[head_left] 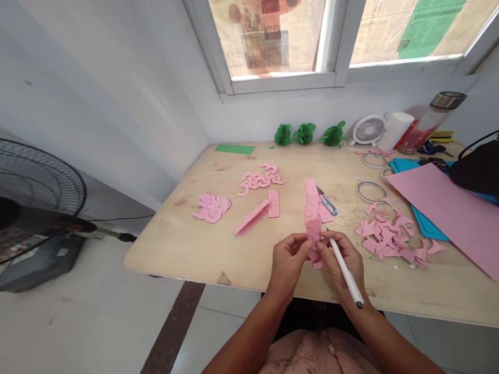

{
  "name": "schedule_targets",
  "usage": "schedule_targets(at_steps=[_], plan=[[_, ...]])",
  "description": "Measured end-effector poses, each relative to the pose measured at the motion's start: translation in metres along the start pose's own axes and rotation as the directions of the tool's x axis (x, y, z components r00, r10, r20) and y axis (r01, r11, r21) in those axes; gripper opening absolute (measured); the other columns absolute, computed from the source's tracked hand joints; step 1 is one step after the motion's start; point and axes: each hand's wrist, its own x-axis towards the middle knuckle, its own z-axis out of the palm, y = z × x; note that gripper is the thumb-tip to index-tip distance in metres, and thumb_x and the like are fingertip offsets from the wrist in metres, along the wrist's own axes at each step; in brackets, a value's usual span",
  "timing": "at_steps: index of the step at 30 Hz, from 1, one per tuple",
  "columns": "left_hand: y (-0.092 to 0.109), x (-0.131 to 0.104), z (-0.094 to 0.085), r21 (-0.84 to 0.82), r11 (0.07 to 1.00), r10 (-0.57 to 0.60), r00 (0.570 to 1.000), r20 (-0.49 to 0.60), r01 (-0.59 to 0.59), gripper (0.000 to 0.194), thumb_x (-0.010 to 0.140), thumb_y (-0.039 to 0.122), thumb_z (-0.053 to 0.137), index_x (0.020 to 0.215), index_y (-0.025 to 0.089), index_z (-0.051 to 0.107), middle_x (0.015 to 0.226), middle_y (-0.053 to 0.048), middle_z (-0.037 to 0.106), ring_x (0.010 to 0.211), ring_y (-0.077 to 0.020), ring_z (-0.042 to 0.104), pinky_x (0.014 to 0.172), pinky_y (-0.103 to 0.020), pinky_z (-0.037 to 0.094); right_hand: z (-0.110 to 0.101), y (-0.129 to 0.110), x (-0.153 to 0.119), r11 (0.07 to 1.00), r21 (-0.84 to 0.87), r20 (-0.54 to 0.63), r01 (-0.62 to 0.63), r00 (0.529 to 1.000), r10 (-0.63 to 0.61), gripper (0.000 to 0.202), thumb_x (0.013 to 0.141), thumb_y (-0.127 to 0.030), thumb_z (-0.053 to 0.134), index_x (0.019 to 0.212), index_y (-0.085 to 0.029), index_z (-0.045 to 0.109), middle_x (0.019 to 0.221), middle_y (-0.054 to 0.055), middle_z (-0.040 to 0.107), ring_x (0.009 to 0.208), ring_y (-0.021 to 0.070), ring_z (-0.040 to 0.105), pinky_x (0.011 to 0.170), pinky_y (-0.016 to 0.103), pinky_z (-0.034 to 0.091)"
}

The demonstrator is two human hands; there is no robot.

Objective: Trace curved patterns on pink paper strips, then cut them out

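Between both hands, near the table's front edge, is a folded strip of pink paper (312, 224) with curved lines drawn on it. My left hand (287, 262) pinches its near end from the left. On the other side, my right hand (345, 265) pinches the same end, and a white pen (346, 272) lies across that hand, slanting toward me. Just beyond the hands, small blue-handled thread snips (328, 201) rest beside a flat pink piece (326, 214). To the left lie a folded pink strip (252, 218) and a short marked pink piece (274, 203).
Pink cut-outs (212, 208) and curly pink pieces (260, 179) lie on the left. Pink scraps (390, 234), tape rings (371, 191) and a large pink sheet (448, 208) are on the right. Green paper shapes (304, 134), a small fan (369, 129) and a bottle (432, 122) stand at the back.
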Motion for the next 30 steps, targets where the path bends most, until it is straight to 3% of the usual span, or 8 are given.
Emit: schedule_targets(at_steps=[7,13,19,27,30], plan=[[-0.004,0.002,-0.002,-0.020,1.000,-0.020,0.999,-0.042,0.019,0.022,0.065,0.032,0.077,0.073,0.012,0.072,0.067,-0.002,0.066,0.059,-0.0102,0.054,0.058,-0.022,0.046,-0.002,0.008,0.001,0.999,-0.031,0.007,0.032,0.999,-0.032,0.026,0.075,-0.031,0.069,0.097,-0.021,0.061,0.073,-0.002,0.056,0.058,0.0108,0.053,0.052,0.022,0.046],[-0.006,0.003,-0.004,-0.031,0.999,-0.027,0.999,-0.036,0.026,0.025,0.065,0.035,0.078,0.074,0.012,0.072,0.065,-0.003,0.066,0.060,-0.0112,0.055,0.057,-0.022,0.046,-0.007,0.009,0.004,0.985,-0.145,0.029,0.090,0.996,-0.087,0.033,0.076,-0.035,0.069,0.106,-0.022,0.060,0.087,0.002,0.059,0.073,0.0141,0.057,0.065,0.026,0.047],[-0.008,0.003,-0.004,-0.027,0.999,-0.043,0.997,-0.059,0.041,0.033,0.060,0.040,0.081,0.070,0.011,0.071,0.063,-0.004,0.066,0.056,-0.0120,0.056,0.054,-0.023,0.047,-0.006,0.008,0.003,0.994,-0.103,0.058,0.032,0.998,-0.026,0.038,0.071,-0.034,0.073,0.105,-0.021,0.059,0.080,0.000,0.055,0.057,0.0101,0.048,0.048,0.021,0.040],[-0.010,0.002,-0.008,-0.027,0.997,-0.070,0.996,-0.062,0.068,0.038,0.061,0.040,0.081,0.083,0.011,0.072,0.064,-0.003,0.066,0.055,-0.0112,0.056,0.053,-0.022,0.047,-0.004,0.015,0.002,0.999,-0.039,0.020,-0.010,1.000,0.011,0.037,0.067,-0.032,0.076,0.099,-0.022,0.060,0.075,-0.002,0.056,0.056,0.0100,0.048,0.047,0.020,0.040],[-0.009,0.004,-0.011,-0.030,0.997,-0.072,0.996,-0.057,0.070,0.035,0.065,0.042,0.077,0.080,0.010,0.071,0.064,-0.003,0.065,0.055,-0.0109,0.055,0.054,-0.022,0.047,-0.001,0.016,0.000,0.999,-0.050,0.024,-0.017,1.000,0.018,0.036,0.067,-0.033,0.076,0.099,-0.021,0.061,0.073,-0.002,0.056,0.055,0.0096,0.047,0.046,0.020,0.039]])
